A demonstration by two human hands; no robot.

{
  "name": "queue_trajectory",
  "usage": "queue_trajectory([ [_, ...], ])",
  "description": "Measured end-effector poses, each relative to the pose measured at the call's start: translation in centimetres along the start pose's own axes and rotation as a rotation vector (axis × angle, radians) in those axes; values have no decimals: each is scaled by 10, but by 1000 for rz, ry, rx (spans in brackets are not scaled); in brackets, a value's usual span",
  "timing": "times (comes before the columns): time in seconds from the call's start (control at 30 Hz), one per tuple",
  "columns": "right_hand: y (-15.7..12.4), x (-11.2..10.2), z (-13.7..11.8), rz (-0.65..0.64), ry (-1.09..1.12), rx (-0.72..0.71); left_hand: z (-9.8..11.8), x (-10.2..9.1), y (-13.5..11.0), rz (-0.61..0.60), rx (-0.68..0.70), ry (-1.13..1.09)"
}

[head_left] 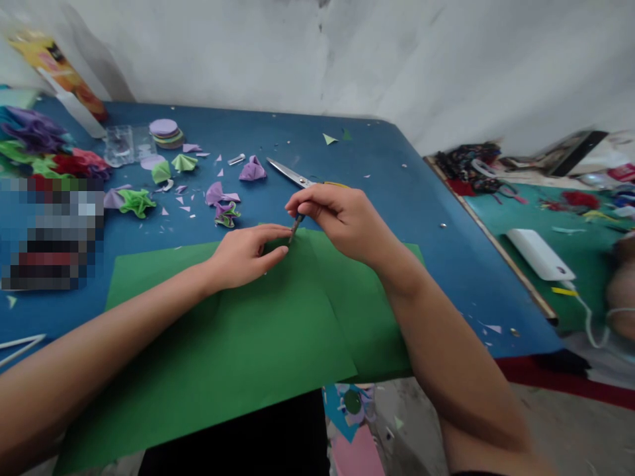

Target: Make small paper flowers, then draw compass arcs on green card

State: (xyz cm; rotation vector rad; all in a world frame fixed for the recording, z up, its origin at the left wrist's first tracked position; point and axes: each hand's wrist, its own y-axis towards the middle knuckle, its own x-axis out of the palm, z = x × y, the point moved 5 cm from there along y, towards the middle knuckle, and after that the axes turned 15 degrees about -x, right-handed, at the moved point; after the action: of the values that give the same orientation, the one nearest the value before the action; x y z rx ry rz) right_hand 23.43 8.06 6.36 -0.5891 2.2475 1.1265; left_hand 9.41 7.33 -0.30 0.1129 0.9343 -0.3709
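Note:
My right hand pinches the top of a small grey pointed tool that looks like a drawing compass. Its lower end points down at the far edge area of a green paper sheet. My left hand lies on that sheet with fingers stretched, its fingertips and thumb close beside the tool. A second layer of green paper shows under the right forearm. Just behind my right hand lie scissors, their handles partly hidden by it.
Purple and green folded paper pieces and scraps lie across the blue table. At the back left are stacked paper discs, a clear plastic container and a yellow-orange package. A white power bank rests on the green side table.

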Motion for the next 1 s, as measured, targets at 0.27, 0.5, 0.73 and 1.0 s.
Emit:
queue_trajectory([
  [0.27,-2,-1,0,14,-1,27,2,0,-1,-14,21,13],
  [0.5,-3,-1,-2,30,21,44,3,0,-2,-43,49,25],
  [0.73,-2,-2,-4,23,-2,34,2,-1,-3,-47,59,8],
  [1.0,-2,-2,-4,5,-26,22,2,-1,-3,-40,74,-24],
])
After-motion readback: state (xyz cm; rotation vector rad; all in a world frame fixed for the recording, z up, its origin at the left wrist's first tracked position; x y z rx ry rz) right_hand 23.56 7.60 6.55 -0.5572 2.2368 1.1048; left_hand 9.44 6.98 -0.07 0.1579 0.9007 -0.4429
